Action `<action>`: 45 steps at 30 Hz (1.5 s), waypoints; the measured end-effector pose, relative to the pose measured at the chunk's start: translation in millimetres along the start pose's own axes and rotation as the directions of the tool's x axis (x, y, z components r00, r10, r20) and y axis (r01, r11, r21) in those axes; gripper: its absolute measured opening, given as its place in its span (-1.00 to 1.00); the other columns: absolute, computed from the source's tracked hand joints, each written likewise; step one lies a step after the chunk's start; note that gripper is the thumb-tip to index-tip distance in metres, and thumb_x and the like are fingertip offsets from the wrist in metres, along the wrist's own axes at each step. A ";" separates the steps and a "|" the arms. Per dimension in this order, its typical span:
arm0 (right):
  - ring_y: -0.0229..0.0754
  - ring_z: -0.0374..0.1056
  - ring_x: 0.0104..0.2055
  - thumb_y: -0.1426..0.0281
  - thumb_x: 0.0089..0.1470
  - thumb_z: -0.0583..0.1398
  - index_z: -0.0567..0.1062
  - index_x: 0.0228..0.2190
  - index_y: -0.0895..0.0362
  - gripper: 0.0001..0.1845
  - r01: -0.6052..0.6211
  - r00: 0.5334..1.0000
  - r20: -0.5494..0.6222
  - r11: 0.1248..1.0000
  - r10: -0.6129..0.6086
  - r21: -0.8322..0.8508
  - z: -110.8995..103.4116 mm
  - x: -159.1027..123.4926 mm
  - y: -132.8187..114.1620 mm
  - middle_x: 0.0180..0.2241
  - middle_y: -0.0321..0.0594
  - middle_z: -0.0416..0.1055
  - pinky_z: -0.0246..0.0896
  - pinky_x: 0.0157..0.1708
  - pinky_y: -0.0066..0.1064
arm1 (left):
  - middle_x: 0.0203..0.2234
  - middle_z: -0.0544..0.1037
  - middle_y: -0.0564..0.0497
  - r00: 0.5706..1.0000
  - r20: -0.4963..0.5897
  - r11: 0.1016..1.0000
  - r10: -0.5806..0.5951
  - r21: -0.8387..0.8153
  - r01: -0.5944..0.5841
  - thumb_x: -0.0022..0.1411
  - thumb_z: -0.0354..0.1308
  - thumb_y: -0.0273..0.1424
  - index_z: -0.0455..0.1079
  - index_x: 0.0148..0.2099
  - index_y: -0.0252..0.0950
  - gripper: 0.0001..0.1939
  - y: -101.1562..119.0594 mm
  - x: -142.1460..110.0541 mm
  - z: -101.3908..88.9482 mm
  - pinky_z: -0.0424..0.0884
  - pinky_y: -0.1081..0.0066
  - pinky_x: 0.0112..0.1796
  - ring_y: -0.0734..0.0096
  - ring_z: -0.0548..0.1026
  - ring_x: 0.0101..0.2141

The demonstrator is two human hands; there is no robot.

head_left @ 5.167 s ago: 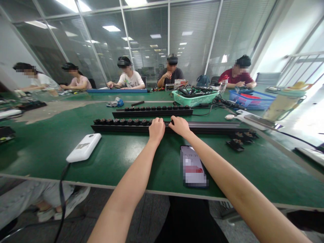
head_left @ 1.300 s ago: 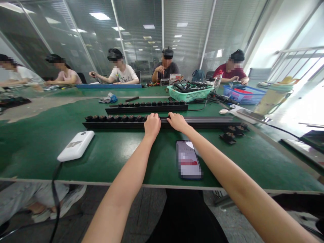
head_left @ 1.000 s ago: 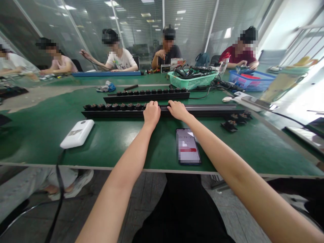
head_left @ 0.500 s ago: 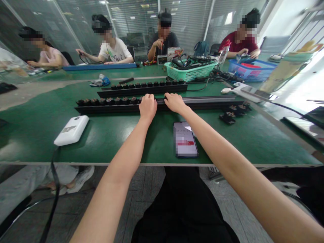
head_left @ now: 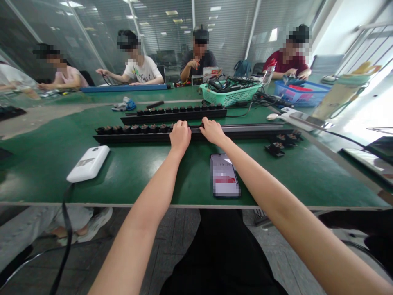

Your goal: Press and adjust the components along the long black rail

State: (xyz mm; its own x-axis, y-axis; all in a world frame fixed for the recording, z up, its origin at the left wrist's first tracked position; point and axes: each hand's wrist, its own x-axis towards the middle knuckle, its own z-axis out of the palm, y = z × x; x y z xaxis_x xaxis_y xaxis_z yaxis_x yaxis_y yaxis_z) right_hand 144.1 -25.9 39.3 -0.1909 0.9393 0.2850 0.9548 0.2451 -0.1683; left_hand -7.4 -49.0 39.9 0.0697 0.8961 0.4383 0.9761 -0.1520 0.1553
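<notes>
A long black rail (head_left: 138,139) lies across the green table before me, with a row of small black parts (head_left: 154,128) standing along its left half. My left hand (head_left: 180,138) is closed over the rail near its middle, at the right end of that row. Just right of it, my right hand (head_left: 213,131) has its fingers pressed together on a small black part (head_left: 202,125) at the rail's channel; the fingers mostly cover it. Several loose black parts (head_left: 275,150) lie by the rail's right end. Behind is a second, shorter black rail (head_left: 172,118) bearing similar parts.
A phone (head_left: 225,184) lies near the table's front edge, below my right forearm. A white power bank (head_left: 89,164) with a cable sits left. Farther back stand a green basket (head_left: 231,97) of cables, a blue basket (head_left: 302,98) and a bottle (head_left: 339,96). Several people sit opposite.
The view has tilted up slightly, so everything sits lower in the picture. Both hands stay at nearly the same place on the rail.
</notes>
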 end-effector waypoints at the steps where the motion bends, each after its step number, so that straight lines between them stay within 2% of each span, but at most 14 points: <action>1: 0.09 0.35 0.13 0.36 0.41 -0.03 0.28 0.16 0.27 -0.60 0.004 1.000 0.001 1.000 -0.004 -0.001 0.1 -0.2 0.0 0.09 0.15 0.47 0.18 0.10 -0.15 | 0.13 0.46 -0.21 1.000 0.001 1.000 0.000 0.000 0.000 0.47 -0.13 -0.39 0.39 0.18 -0.26 -0.63 -0.3 0.1 0.0 0.47 0.25 0.01 0.11 0.40 0.14; 16: 0.16 0.35 0.12 0.34 0.40 0.00 0.33 0.13 0.23 -0.63 0.028 0.999 -0.041 0.999 -0.027 0.039 7.1 3.7 5.3 0.07 0.12 0.49 0.18 0.08 -0.09 | 0.08 0.49 -0.20 0.999 -0.045 1.000 0.024 -0.017 -0.024 0.47 -0.09 -0.40 0.42 0.11 -0.26 -0.68 -4.9 2.4 7.1 0.48 0.24 -0.04 0.09 0.43 0.11; 23: 0.14 0.39 0.07 0.35 0.37 0.03 0.34 0.10 0.20 -0.66 -0.018 0.999 -0.045 0.996 0.022 0.092 9.4 6.6 10.2 0.03 0.11 0.52 0.20 0.04 -0.10 | 0.10 0.48 -0.21 0.999 -0.040 0.999 0.017 -0.026 -0.018 0.47 -0.09 -0.40 0.41 0.14 -0.27 -0.67 -4.2 2.2 6.6 0.47 0.22 -0.02 0.10 0.42 0.12; 45: 0.17 0.38 0.07 0.34 0.37 0.02 0.35 0.10 0.24 -0.63 0.041 0.997 -0.064 0.997 -0.038 0.060 8.8 3.7 15.5 0.02 0.14 0.52 0.19 0.03 -0.11 | 0.08 0.49 -0.19 0.999 -0.038 1.000 0.018 -0.021 -0.019 0.48 -0.09 -0.40 0.41 0.12 -0.27 -0.68 -4.2 0.2 3.8 0.47 0.24 -0.03 0.11 0.43 0.11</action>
State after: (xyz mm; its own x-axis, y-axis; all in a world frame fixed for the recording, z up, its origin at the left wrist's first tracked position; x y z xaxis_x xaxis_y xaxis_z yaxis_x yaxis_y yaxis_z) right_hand 156.2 -16.5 29.4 -0.2117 0.9121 0.3512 0.9307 0.2978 -0.2125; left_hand -10.8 -46.6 36.0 0.0797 0.8768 0.4743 0.9701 -0.1777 0.1655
